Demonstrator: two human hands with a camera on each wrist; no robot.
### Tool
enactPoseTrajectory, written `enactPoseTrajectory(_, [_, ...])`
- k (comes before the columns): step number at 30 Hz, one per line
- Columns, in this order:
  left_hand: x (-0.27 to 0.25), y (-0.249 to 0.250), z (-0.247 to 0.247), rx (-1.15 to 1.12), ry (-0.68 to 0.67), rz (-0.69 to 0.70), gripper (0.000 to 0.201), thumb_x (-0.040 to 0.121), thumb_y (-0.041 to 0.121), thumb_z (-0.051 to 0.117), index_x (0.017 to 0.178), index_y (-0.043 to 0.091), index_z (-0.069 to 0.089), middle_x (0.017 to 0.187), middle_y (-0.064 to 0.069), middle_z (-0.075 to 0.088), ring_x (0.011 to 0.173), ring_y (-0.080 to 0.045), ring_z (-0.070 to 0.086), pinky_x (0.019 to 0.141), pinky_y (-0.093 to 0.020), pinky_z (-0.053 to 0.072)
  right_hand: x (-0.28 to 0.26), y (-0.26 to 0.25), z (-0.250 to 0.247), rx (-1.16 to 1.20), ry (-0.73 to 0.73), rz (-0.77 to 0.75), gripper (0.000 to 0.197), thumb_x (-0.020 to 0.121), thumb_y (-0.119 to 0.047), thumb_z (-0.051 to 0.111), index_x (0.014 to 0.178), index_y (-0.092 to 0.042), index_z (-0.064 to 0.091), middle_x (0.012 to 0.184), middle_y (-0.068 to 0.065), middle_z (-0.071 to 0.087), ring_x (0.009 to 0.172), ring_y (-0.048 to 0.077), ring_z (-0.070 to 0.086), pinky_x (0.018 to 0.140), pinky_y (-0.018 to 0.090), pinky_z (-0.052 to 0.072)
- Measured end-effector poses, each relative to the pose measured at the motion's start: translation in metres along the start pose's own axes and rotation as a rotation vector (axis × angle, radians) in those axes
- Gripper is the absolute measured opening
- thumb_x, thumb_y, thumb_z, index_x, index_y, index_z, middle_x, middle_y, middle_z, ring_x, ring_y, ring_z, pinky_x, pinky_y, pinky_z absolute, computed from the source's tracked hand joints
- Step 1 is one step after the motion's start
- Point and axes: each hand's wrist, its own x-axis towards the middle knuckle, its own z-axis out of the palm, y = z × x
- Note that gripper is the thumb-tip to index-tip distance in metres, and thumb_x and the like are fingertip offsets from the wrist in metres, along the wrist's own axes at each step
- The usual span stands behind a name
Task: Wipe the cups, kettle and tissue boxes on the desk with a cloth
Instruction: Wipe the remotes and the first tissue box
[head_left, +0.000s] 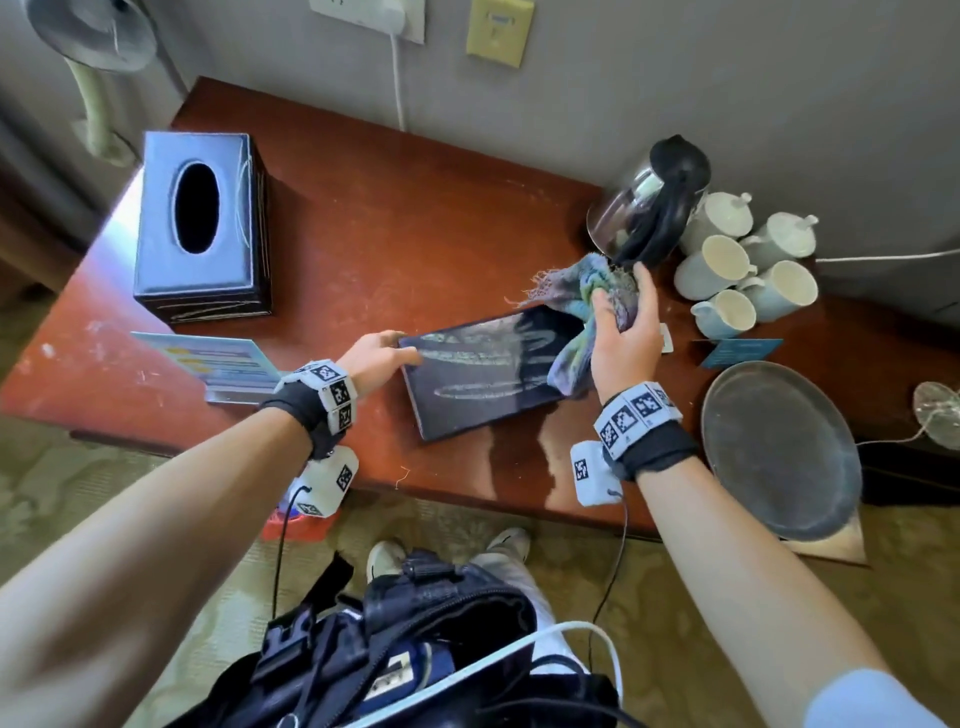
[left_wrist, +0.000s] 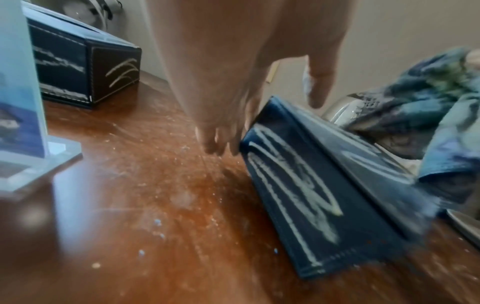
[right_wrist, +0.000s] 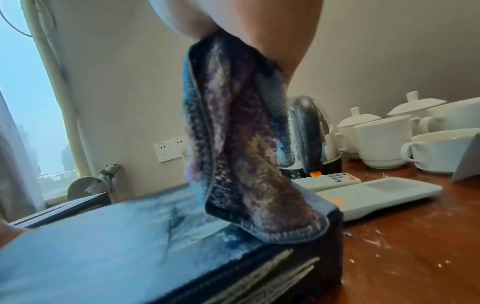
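A flat dark tissue box (head_left: 483, 374), streaked with white, lies mid-desk. My left hand (head_left: 387, 353) holds its left end, thumb on top; the left wrist view shows the fingers (left_wrist: 221, 144) curled at the box (left_wrist: 311, 195) edge. My right hand (head_left: 621, 322) grips a bunched blue-purple cloth (head_left: 576, 312), which hangs onto the box's right end (right_wrist: 103, 236). The cloth (right_wrist: 241, 144) touches the top there. Behind it stand a steel kettle (head_left: 649, 208) and several white cups (head_left: 722, 265). A tall dark tissue box (head_left: 200, 223) stands far left.
An acrylic sign stand (head_left: 218, 364) sits left of my left hand. A grey round plate (head_left: 779, 447) lies near the desk's front right. Two remotes (right_wrist: 376, 193) lie right of the flat box. The dusty wooden desk (head_left: 415, 208) backs onto a wall.
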Motion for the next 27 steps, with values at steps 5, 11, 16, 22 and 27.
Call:
enactPoseTrajectory(5, [0.004,-0.004,0.011,0.122,0.033,0.027,0.127,0.072,0.037,0.086,0.158,0.011,-0.003,0.166,-0.011,0.002,0.153,-0.024,0.003,0.122,-0.046,0.016,0.017,0.020,0.006,-0.180,-0.093,0.101,0.064,0.092,-0.035,0.066,0.148,-0.015,0.042,0.144,0.005,0.052,0.133,0.020,0.047,0.112,0.028,0.035])
enactPoseTrajectory(11, [0.001,-0.026,0.019,0.484,0.052,0.080,0.143,0.058,0.050,0.091,0.157,0.015,-0.007,0.165,-0.013,0.005,0.153,-0.027,0.000,0.124,-0.046,0.006,0.012,0.043,0.054,-0.505,-0.319,-0.007,0.046,0.097,-0.044,0.054,0.142,-0.034,0.050,0.154,-0.002,0.041,0.142,0.023,0.035,0.116,0.038,0.028])
enactPoseTrajectory(16, [0.008,-0.032,0.016,0.488,0.024,0.105,0.141,0.059,0.053,0.089,0.157,0.021,-0.008,0.165,-0.010,0.005,0.153,-0.022,-0.003,0.124,-0.046,0.000,-0.035,0.049,0.094,-0.619,-0.399,-0.313,0.049,0.097,-0.030,0.046,0.145,-0.021,0.047,0.155,0.003,0.040,0.146,0.030,0.029,0.120,0.048,0.018])
enactPoseTrajectory(22, [0.012,-0.037,0.013,0.505,-0.003,0.133,0.141,0.060,0.057,0.087,0.156,0.023,-0.010,0.166,-0.005,0.003,0.153,-0.017,-0.005,0.124,-0.044,-0.001,-0.034,0.057,0.080,-0.606,-0.656,-0.486,0.050,0.097,-0.015,0.051,0.147,-0.020,0.044,0.157,0.000,0.036,0.149,0.023,0.024,0.122,0.041,0.016])
enactPoseTrajectory(27, [0.010,-0.037,0.013,0.467,-0.017,0.129,0.143,0.059,0.056,0.088,0.156,0.024,-0.013,0.166,-0.006,0.000,0.153,-0.016,-0.006,0.124,-0.042,-0.004,0.024,0.069,0.048,-0.634,-0.405,-0.116,0.049,0.099,-0.011,0.047,0.146,-0.025,0.044,0.161,-0.006,0.027,0.151,0.020,0.015,0.120,0.044,0.022])
